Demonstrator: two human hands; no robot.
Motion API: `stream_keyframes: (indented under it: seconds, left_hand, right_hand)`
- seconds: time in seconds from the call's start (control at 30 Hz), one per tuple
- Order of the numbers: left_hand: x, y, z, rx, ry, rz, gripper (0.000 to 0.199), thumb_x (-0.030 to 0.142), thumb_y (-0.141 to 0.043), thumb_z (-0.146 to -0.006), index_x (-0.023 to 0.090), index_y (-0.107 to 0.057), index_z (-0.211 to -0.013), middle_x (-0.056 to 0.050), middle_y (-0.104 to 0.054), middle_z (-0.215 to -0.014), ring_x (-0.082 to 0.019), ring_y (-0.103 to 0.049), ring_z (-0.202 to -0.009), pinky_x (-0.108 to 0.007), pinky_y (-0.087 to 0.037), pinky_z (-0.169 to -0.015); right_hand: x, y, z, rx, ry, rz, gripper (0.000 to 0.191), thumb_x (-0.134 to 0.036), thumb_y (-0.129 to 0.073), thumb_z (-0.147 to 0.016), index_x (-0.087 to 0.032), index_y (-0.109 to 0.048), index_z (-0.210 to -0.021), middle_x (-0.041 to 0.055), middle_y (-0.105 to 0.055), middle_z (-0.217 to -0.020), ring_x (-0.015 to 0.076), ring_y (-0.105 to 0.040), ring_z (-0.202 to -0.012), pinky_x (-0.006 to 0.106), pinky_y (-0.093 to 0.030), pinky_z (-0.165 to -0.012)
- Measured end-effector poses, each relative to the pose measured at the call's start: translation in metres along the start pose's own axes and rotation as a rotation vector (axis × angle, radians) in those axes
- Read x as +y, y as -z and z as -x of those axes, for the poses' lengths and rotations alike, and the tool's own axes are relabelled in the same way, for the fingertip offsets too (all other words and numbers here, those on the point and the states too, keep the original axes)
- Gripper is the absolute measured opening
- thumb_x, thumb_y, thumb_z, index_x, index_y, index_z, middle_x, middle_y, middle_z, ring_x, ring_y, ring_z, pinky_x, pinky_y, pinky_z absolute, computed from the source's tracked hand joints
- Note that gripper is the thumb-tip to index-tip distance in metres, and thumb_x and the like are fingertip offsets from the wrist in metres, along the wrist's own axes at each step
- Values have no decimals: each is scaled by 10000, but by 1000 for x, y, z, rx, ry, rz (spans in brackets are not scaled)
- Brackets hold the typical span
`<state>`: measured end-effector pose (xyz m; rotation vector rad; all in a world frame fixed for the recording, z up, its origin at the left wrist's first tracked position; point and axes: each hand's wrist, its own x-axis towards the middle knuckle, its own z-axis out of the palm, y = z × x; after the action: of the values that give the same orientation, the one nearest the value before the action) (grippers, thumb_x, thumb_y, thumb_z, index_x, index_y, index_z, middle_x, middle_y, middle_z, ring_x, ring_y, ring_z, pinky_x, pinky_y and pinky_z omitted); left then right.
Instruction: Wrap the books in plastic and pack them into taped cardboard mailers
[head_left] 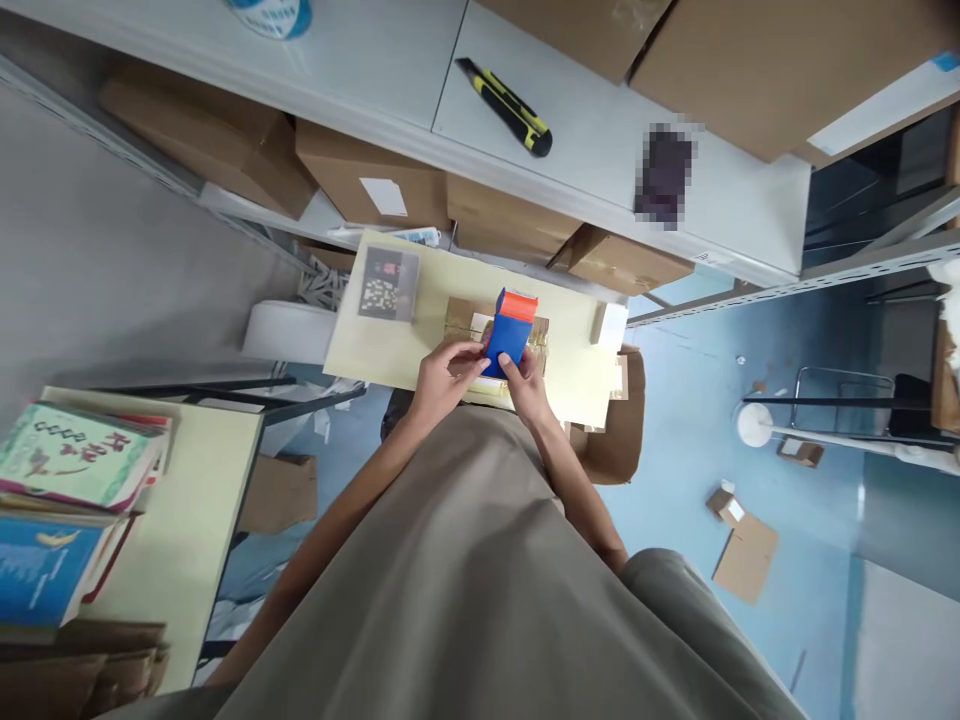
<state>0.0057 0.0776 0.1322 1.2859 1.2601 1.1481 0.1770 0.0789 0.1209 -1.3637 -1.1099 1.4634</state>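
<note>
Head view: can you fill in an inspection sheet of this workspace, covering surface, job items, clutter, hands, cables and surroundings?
Surface: pale yellow table, partly covered.
Job's things: blue-and-orange item, perhaps a tape dispenser, held over the table; brown cardboard beneath, partly hidden.
Clutter: flat printed packet at the table's left; white box-like item near its right edge.
Hands: right hand grips the item, thumb on its blue face; left hand is at its left edge, grip unclear.
Cables: nothing seen that is clearly a cable.
Surroundings: grey shelf beyond, bearing a yellow-and-black cutter; open carton by the table's right end; books on a side table at left; cardboard piece on the floor.
</note>
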Motion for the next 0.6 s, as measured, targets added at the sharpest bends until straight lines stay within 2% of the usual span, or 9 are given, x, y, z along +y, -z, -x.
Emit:
stream_keyframes:
  seconds: [0.1, 0.3, 0.4, 0.5, 0.6]
  left_hand:
    - [4, 3, 2, 8, -9, -18, 311, 488, -771, -953, 223, -786, -1116, -73, -782, -1115, -219, -766, -982, -352, -643, -912]
    - [4, 15, 5, -118, 19, -144, 265, 454, -720, -975, 238, -796, -1109, -70, -794, -1110, -222, -739, -980, -354, -627, -873]
    - [1, 23, 5, -141, 12, -195, 251, 440, -731, -960, 245, -793, -1105, -75, -784, -1102, -230, -727, -1010, -347, -614, -853]
    - [4, 34, -1, -91, 26, -167, 410, 471, -759, -940, 238, -735, -1277, -93, -749, -1230, -218, -725, -1027, -330, -606, -841]
    - [14, 47, -13, -44, -17, -173, 594, 514, -795, -915, 246, -654, -1425, -113, -693, -1373, -226, -710, -1118, -333, -602, -888]
  right_hand:
    - [0, -3, 5, -40, 3, -10, 694, -786, -604, -954, -253, -588, -1399, 96, -739, -1329, 285, -661, -1301, 447, -558, -1132]
    - [-6, -3, 6, -76, -6, 51, 715, -826, -576, -953, -236, -623, -1355, 78, -749, -1209, 276, -669, -1184, 435, -552, -1101]
    - [-8, 2, 9, -111, 22, 129, 684, -812, -610, -948, -238, -624, -1318, 80, -735, -1174, 271, -667, -1106, 430, -564, -1050]
    - [-10, 9, 14, -181, 33, 204, 623, -777, -618, -966, -233, -617, -1271, 82, -710, -1153, 257, -660, -1028, 420, -574, -980]
    - [-11, 18, 20, -236, 51, 313, 593, -757, -613, -976, -225, -593, -1236, 85, -686, -1141, 246, -640, -967, 406, -568, -905]
